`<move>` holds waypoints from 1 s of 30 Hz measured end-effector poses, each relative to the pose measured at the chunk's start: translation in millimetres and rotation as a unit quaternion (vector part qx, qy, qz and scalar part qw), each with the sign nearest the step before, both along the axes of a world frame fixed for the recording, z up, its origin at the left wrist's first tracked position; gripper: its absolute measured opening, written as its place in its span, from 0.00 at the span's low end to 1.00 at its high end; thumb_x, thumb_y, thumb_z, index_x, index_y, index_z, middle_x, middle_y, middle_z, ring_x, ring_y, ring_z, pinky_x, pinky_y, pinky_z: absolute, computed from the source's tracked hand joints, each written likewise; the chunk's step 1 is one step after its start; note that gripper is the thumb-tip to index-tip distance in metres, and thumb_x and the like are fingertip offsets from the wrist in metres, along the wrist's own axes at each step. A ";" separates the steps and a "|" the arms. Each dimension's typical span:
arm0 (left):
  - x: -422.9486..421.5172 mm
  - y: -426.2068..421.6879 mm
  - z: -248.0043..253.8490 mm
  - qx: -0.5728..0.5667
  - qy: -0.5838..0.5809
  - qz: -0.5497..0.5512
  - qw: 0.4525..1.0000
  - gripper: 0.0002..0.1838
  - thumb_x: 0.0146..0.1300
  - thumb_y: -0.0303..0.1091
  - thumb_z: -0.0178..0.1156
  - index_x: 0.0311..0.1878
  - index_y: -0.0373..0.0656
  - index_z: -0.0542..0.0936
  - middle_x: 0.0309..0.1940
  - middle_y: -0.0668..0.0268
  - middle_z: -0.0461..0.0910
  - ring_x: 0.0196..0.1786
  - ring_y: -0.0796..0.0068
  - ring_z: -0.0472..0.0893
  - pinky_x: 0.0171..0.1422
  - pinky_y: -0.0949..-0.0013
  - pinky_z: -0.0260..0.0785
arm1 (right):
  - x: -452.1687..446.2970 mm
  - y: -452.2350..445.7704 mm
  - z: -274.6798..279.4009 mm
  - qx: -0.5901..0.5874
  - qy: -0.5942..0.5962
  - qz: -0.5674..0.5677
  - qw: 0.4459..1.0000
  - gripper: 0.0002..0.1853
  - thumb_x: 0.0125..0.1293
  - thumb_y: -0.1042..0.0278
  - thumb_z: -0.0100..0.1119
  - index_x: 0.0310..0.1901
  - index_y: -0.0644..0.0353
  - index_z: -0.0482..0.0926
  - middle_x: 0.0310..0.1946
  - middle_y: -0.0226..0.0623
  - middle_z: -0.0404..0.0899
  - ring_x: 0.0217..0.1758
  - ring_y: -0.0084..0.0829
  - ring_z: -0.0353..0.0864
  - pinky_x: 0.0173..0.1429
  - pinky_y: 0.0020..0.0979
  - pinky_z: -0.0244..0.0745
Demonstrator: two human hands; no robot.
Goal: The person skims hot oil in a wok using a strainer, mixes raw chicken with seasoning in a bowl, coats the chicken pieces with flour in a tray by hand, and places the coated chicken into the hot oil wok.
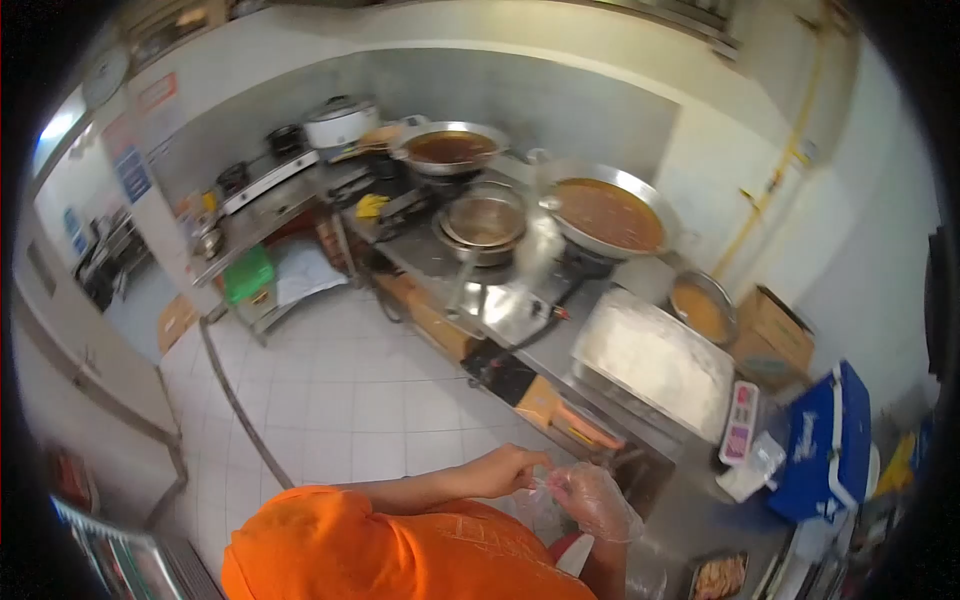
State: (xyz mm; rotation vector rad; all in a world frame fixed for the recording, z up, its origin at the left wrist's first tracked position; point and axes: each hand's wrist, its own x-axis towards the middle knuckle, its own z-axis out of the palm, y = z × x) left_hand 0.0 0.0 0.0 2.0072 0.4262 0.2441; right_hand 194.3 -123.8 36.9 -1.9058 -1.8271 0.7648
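In front of the orange shirt [400,555], my left hand [508,470] is bare, its fingers closed in a pinch against thin clear plastic. My right hand [592,500] is inside a loose clear plastic glove [620,518], with its fingers bent and drawn together close to the left fingertips. More of the clear film, which looks like another disposable glove [540,508], hangs between the two hands; its outline is blurred. Beyond them is a steel counter with a tray of white powder [655,355].
Two large woks [610,215] [450,146] of brown liquid sit on the stove, with strainers [484,220] between them. To the right are a bowl [703,308], a cardboard box [772,335], a blue cooler [825,440] and a tray of food pieces [720,577]. Tiled floor [340,390] lies left.
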 end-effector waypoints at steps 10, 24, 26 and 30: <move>-302.8 138.5 -76.8 0.004 0.033 0.355 0.934 0.13 0.58 0.36 0.74 0.31 0.38 0.80 0.23 0.60 0.80 0.28 0.69 0.80 0.35 0.65 0.72 | -154.9 209.1 -113.7 -0.122 0.265 -0.093 0.952 0.26 0.74 0.48 0.54 0.65 0.55 0.74 0.45 0.49 0.85 0.50 0.45 0.86 0.52 0.42 0.80; -354.8 260.4 -94.1 -0.064 -0.029 0.503 0.861 0.07 0.66 0.28 0.67 0.33 0.35 0.82 0.23 0.67 0.82 0.29 0.82 0.78 0.37 0.74 0.73 | -26.0 450.9 -353.1 0.069 0.851 -0.308 0.420 0.23 0.77 0.59 0.51 0.65 0.64 0.67 0.64 0.51 0.74 0.52 0.42 0.86 0.46 0.35 0.86; -337.5 285.4 -99.7 -0.053 -0.024 0.491 0.869 0.07 0.66 0.28 0.66 0.34 0.35 0.82 0.24 0.68 0.81 0.30 0.83 0.78 0.37 0.75 0.72 | 3.3 503.3 -357.3 0.134 0.807 -0.454 0.354 0.20 0.78 0.57 0.48 0.58 0.67 0.73 0.61 0.48 0.78 0.52 0.38 0.87 0.45 0.31 0.86; -306.3 340.1 -113.5 -0.048 -0.013 0.450 0.892 0.06 0.67 0.29 0.66 0.38 0.36 0.81 0.28 0.67 0.82 0.33 0.83 0.79 0.37 0.75 0.72 | 10.4 553.2 -317.1 0.207 0.844 -0.467 0.166 0.18 0.82 0.58 0.43 0.55 0.67 0.75 0.43 0.38 0.86 0.35 0.27 0.85 0.33 0.22 0.80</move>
